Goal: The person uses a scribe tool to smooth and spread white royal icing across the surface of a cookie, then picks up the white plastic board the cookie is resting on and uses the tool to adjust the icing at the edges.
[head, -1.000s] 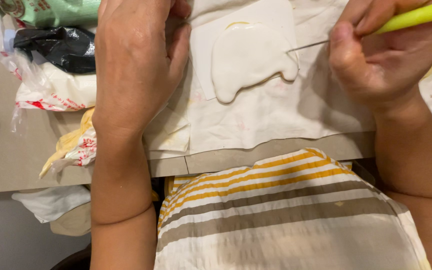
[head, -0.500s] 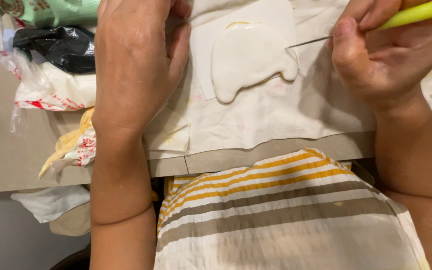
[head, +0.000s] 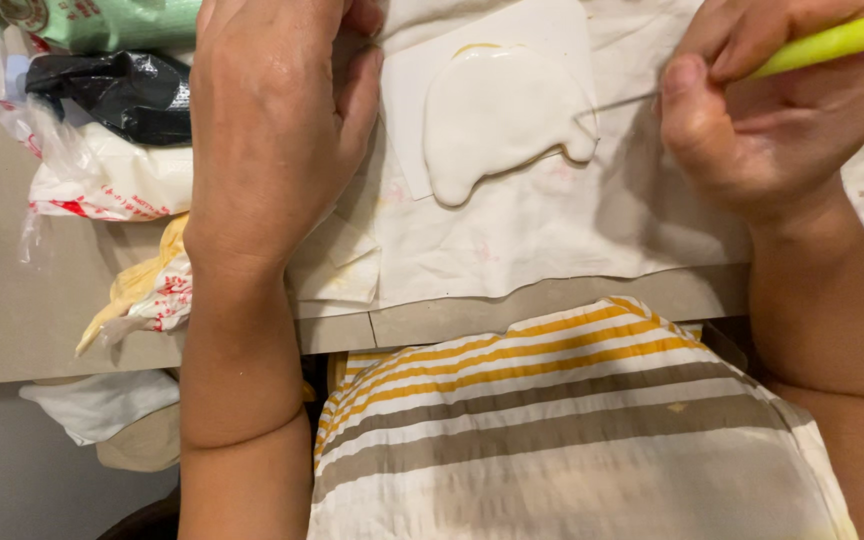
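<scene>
1. I see a flat cookie lying on a white paper square, near the far edge of the worktop and about the middle of it.
2. The cookie is covered all over with smooth white icing. Only a thin yellow line shows along its top rim. So I judge the filling of the shape is as good as done.
3. The right hand has its grip closed on a yellow-green tool. A thin needle sticks out of the tool, and its tip sits at the right edge of the icing.
4. I think what is left is small tidy work: pushing the icing into that edge and corner. I see no other colours or lines on the cookie yet.
5. The left hand lies flat, palm down, on the stained cloth and the left edge of the paper. Its grip is open and it holds nothing.
6. At the left side of the worktop are a black bag, a green packet and crumpled wrappers. Nobody is touching them.
</scene>
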